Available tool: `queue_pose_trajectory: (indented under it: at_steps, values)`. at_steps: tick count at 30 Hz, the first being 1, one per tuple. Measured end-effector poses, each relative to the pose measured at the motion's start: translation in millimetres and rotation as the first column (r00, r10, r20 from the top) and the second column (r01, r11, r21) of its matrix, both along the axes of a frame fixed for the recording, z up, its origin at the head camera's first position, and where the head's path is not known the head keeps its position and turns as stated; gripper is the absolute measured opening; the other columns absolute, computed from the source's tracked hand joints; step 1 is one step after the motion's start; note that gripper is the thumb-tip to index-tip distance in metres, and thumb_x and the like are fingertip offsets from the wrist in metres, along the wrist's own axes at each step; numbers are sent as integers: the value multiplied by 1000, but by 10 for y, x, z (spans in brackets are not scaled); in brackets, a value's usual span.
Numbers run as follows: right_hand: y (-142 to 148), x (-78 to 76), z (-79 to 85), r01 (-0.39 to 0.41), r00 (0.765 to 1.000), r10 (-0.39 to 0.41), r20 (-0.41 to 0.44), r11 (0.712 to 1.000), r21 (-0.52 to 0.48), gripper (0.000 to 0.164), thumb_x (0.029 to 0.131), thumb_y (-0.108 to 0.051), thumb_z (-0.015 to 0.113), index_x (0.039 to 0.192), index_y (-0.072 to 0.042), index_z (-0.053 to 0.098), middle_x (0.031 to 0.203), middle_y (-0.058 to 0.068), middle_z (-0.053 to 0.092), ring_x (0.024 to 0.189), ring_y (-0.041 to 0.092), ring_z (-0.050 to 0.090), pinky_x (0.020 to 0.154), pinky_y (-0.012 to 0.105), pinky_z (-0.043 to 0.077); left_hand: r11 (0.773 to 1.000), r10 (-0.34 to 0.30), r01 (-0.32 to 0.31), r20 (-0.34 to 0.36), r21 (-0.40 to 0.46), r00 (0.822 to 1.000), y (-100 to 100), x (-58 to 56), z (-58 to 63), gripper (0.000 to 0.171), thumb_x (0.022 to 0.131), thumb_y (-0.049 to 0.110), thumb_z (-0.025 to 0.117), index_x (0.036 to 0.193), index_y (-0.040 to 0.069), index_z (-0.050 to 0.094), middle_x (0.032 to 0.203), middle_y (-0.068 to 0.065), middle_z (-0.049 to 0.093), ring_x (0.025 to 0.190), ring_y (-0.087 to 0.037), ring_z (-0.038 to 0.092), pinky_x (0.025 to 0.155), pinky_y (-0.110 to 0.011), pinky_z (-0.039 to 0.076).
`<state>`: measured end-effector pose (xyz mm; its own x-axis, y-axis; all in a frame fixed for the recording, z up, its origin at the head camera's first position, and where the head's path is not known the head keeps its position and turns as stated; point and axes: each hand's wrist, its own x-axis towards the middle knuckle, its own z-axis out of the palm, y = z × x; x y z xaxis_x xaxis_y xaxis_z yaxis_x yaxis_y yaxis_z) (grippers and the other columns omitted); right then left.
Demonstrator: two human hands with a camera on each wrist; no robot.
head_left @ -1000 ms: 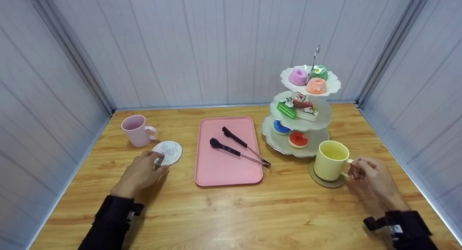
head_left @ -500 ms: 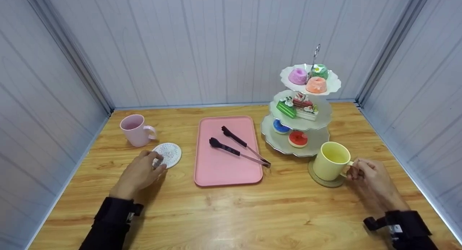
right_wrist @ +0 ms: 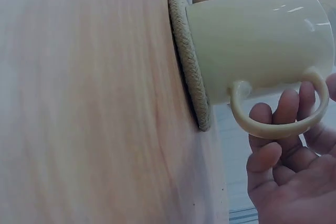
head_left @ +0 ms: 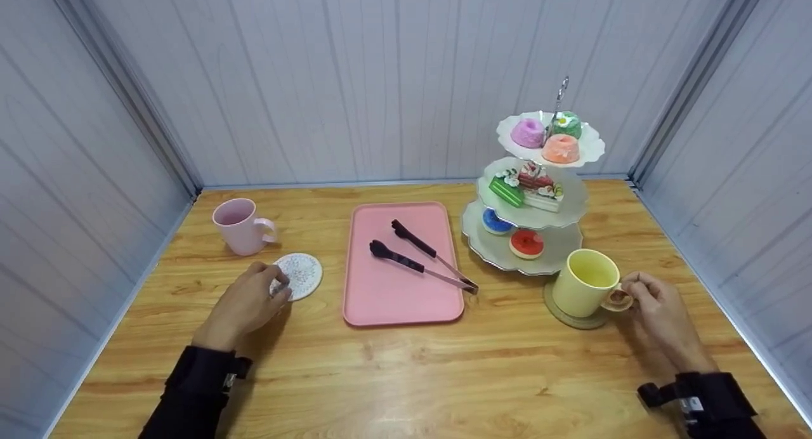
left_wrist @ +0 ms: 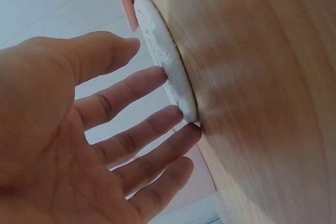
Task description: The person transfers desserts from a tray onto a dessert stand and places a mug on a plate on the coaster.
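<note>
My left hand (head_left: 247, 302) has its fingertips at the near-left edge of a round, white patterned coaster (head_left: 299, 277) lying on the table. In the left wrist view its fingers are extended, spread, and meet the coaster rim (left_wrist: 168, 51). A yellow mug (head_left: 585, 283) stands upright on a round woven coaster (head_left: 571, 318). Beside the mug's handle (head_left: 618, 301) is my right hand (head_left: 663, 315). Loosely bent fingers (right_wrist: 286, 108) show behind and through the handle loop in the right wrist view, not closed around it.
A pink mug (head_left: 241, 229) stands behind the white coaster. Centrally, black-and-metal tongs (head_left: 406, 261) lie on a pink tray (head_left: 396, 306), ends overhanging its right edge. A three-tier stand (head_left: 476, 242) with toy-like cakes and donuts is close behind the yellow mug. Panels enclose the table.
The yellow mug's handle has turned toward the front, and my right fingers have loosened from it. The white coaster has slid slightly nearer, with my left fingertips staying at its edge.
</note>
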<state>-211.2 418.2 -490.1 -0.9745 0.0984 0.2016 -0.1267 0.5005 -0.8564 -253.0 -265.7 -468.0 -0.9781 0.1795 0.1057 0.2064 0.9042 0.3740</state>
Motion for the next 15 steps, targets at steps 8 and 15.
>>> queue_pose_trajectory:
  at_steps: [8, 15]
  values:
    - [-51, -9, 15, 131, 986, -116, -116, 982, 133, 29, 111, -25, 57, 114, -1, 71, 97, -17, 70, 92, -3, 64, 80, 10, 46, 1000, -4, 4, -3, -6, 1000, 16, 24, 31, 22, 101, 21, 68, 114, 4, 71, 115, -18, 64, 90, -27, 59, 81, -47, 50]
    - [-73, 19, 65, 162, 981, -137, -140, 968, 192, 37, 110, -37, 58, 126, -8, 74, 104, -19, 70, 92, -4, 61, 77, 11, 46, 1000, -19, 19, -19, -19, 1000, 22, 50, 27, 17, 99, 17, 69, 110, 5, 72, 119, -21, 66, 94, -30, 64, 86, -52, 54]
